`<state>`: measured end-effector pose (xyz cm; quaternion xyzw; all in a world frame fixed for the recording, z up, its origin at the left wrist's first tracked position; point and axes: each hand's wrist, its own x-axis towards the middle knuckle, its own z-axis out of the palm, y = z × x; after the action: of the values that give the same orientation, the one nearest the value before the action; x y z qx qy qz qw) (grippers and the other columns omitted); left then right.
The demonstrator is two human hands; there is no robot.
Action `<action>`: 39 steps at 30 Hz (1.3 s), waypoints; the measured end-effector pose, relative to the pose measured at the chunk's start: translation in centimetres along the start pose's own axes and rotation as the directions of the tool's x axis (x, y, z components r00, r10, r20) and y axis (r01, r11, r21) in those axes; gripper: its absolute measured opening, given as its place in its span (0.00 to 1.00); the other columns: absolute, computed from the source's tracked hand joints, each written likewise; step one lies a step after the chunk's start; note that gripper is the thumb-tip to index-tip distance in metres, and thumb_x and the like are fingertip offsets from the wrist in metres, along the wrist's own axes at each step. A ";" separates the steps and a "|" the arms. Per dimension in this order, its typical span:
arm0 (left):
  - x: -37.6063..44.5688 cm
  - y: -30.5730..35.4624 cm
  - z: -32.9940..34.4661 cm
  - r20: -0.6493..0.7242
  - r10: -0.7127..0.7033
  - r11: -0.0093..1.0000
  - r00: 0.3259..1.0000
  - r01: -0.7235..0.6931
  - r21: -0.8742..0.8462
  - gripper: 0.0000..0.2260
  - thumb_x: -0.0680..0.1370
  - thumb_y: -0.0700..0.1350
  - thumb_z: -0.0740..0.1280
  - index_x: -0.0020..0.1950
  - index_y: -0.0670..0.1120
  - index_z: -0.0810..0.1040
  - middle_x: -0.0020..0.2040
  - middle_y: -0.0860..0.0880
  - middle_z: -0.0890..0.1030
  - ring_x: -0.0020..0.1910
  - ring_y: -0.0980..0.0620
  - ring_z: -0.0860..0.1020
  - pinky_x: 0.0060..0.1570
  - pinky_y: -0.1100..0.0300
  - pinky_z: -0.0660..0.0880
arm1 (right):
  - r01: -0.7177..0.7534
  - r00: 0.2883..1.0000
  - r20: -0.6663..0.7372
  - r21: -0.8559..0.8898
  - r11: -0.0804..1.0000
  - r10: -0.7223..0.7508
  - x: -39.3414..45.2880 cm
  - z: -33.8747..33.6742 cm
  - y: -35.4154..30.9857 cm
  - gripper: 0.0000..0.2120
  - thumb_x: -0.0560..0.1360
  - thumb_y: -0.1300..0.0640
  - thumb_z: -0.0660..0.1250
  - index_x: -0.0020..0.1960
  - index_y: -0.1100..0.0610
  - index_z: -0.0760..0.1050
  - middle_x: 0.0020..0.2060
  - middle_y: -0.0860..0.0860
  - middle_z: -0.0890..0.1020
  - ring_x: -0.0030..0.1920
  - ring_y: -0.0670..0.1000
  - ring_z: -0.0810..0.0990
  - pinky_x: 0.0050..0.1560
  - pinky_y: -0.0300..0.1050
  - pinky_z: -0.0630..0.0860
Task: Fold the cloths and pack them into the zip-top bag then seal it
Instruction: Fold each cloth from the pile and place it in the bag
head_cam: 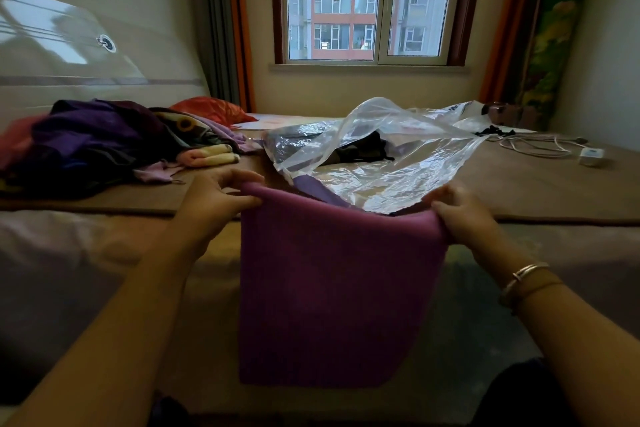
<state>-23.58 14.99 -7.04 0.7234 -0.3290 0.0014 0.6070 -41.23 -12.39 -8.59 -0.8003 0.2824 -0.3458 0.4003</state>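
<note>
From the head view, the left hand and right hand are held apart, each pinching a top corner of a purple cloth that hangs flat between them over the edge of the bed. Just beyond the hands lies the clear zip-top bag, mouth gaping, dark fabric inside. Beyond the left hand sits a heap of cloths.

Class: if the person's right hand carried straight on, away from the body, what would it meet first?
Probably the clear plastic bag. The right hand, pinching a top corner of the purple cloth, sits just short of the bag's near edge, though depth is hard to judge from one view.
</note>
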 end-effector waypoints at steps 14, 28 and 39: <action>1.2 -1.7 -1.4 0.066 -0.006 0.829 0.998 -0.032 0.559 0.11 0.71 0.33 0.70 0.50 0.45 0.82 0.45 0.46 0.82 0.45 0.50 0.80 0.49 0.52 0.78 | -0.302 0.884 0.455 0.377 0.876 0.109 -0.5 -0.4 -1.1 0.14 0.75 0.68 0.64 0.59 0.62 0.76 0.50 0.57 0.80 0.47 0.51 0.78 0.47 0.43 0.76; 1.6 -2.4 -1.5 -0.211 0.295 0.709 0.932 -0.065 0.702 0.03 0.74 0.40 0.70 0.47 0.46 0.79 0.56 0.44 0.69 0.51 0.49 0.71 0.45 0.57 0.70 | 0.266 0.942 -0.110 -0.331 0.905 -0.317 0.5 1.6 0.9 0.07 0.70 0.63 0.65 0.45 0.55 0.79 0.44 0.58 0.75 0.43 0.53 0.73 0.38 0.45 0.71; 2.9 -4.0 2.2 -0.171 0.048 0.999 0.984 -0.050 -0.009 0.03 0.82 0.39 0.59 0.53 0.39 0.70 0.47 0.42 0.78 0.42 0.48 0.82 0.35 0.62 0.80 | 0.113 0.992 -0.099 0.391 0.913 -0.080 2.0 4.2 1.3 0.02 0.81 0.61 0.57 0.53 0.59 0.66 0.44 0.57 0.79 0.36 0.58 0.84 0.39 0.52 0.82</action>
<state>-20.22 11.84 -9.98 0.7082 -0.2934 0.0759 0.6377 -36.96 -12.69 -10.91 -0.7012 0.1828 -0.4471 0.5244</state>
